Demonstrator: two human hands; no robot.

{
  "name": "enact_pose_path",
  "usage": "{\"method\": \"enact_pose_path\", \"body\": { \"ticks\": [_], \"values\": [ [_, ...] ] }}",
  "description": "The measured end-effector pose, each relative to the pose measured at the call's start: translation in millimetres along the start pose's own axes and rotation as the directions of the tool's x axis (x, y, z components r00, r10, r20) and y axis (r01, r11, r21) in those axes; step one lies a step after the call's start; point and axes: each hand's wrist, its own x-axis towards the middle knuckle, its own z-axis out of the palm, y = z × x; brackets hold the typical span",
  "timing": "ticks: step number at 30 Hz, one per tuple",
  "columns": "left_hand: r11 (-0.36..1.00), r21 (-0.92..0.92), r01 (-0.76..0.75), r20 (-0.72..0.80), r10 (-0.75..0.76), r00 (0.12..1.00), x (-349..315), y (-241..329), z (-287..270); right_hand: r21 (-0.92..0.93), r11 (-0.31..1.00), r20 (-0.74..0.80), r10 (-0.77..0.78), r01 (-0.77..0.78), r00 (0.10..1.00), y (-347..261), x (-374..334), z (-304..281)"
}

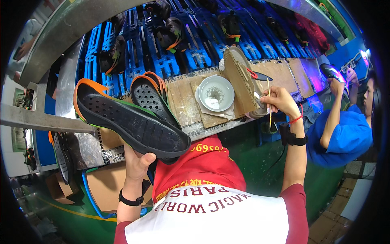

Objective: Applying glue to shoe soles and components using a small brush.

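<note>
My left hand (pixel 138 162) grips a black shoe sole (pixel 130 122) by its underside near one end, thumb along the edge. The sole is tilted, its perforated inner face up, with an orange and green rim. Between the fingertips of my right hand (pixel 278 101) is a thin light-coloured stick (pixel 270 118), roughly upright; whether it has bristles cannot be seen. This hand is beside an upright cardboard piece (pixel 240 87). Left of the cardboard, a white bowl (pixel 198 96) contains clear liquid and something pale. More soles (pixel 148 94) lie behind the held one.
A cardboard-covered bench (pixel 183 95) runs in front of me. Beyond it stand blue racks (pixel 199 58) carrying dark shoes (pixel 172 34). A metal bar (pixel 44 121) crosses at left. A blue-shirted co-worker (pixel 341 130) at right handles a shoe. An open carton (pixel 105 187) is below left.
</note>
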Motion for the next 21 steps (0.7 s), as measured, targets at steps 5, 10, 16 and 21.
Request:
{"method": "enact_pose_path", "body": {
  "ticks": [5,10,16,21],
  "values": [
    [1.000,-0.007,0.002,0.019,-0.002,1.000,-0.2,0.9,-0.8,-0.023,0.983,-0.299,-0.181,0.182,0.937,-24.9,-27.9,-2.7],
    [1.000,-0.012,-0.020,-0.014,0.020,1.000,-3.5,3.0,2.7,0.101,0.896,-0.469,-0.341,0.433,0.815,-100.1,-88.6,16.0],
    [0.998,-0.064,0.002,0.026,0.000,1.000,-2.0,-1.5,6.0,-0.260,0.840,-0.344,-0.541,0.476,0.767,-124.8,-87.2,103.2],
    [0.997,-0.071,-0.019,0.049,0.023,0.999,-6.1,4.5,3.9,-0.551,0.747,-0.318,-0.601,0.373,0.733,-96.7,-48.5,136.7]
  ]
}}
